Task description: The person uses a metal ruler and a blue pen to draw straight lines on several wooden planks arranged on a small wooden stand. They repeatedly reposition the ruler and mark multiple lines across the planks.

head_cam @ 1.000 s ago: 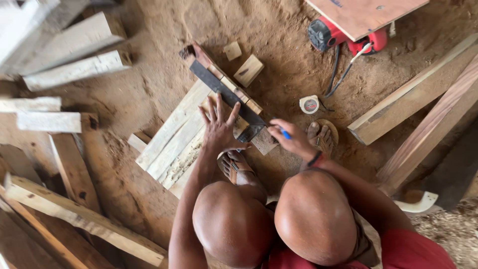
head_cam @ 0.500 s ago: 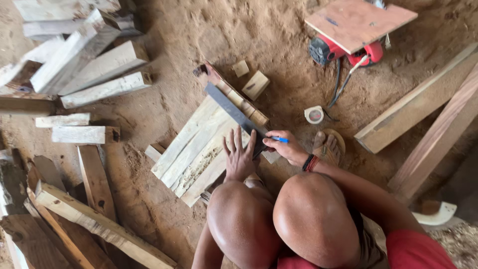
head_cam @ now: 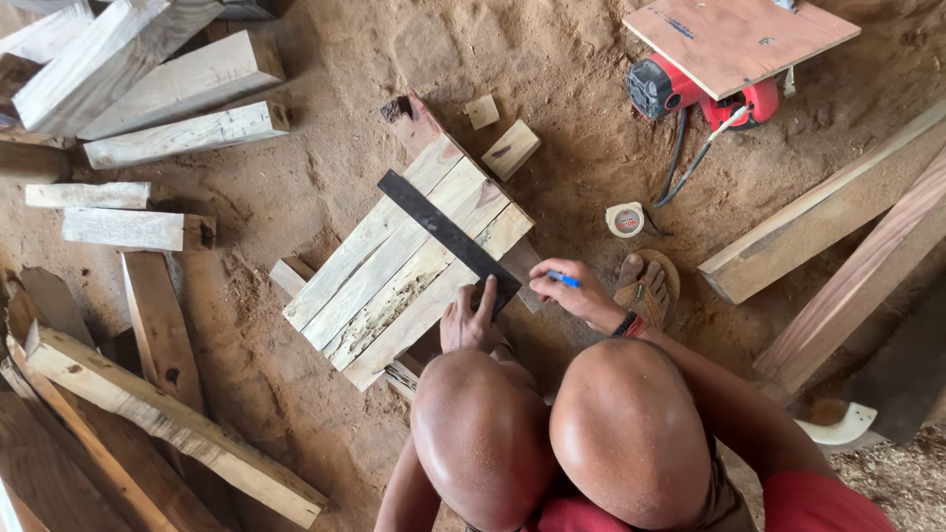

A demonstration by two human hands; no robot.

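Here, a black straightedge (head_cam: 448,236) lies slantwise across a row of pale planks (head_cam: 404,261) set side by side on the sawdust-covered ground (head_cam: 315,197). The left hand (head_cam: 470,320) presses flat on the near end of the straightedge, fingers spread and laid along it, gripping nothing. The right hand (head_cam: 581,296) is pinched closed around a blue pen (head_cam: 564,280), whose tip sits just beside the lower end of the straightedge at the edge of the planks. A dark band circles the right wrist. The person squats, both bare knees in the foreground, one sandalled foot (head_cam: 645,288) just beyond the right hand.

Two small wood offcuts (head_cam: 510,148) lie near the far end of the planks. A round tape measure (head_cam: 625,219) rests on the ground to the right, and farther off a red power tool (head_cam: 690,94) sits under a reddish board (head_cam: 739,39), its cord trailing down. Long beams (head_cam: 818,236) lie at the right; a scatter of rough timbers (head_cam: 148,99) fills the left side.
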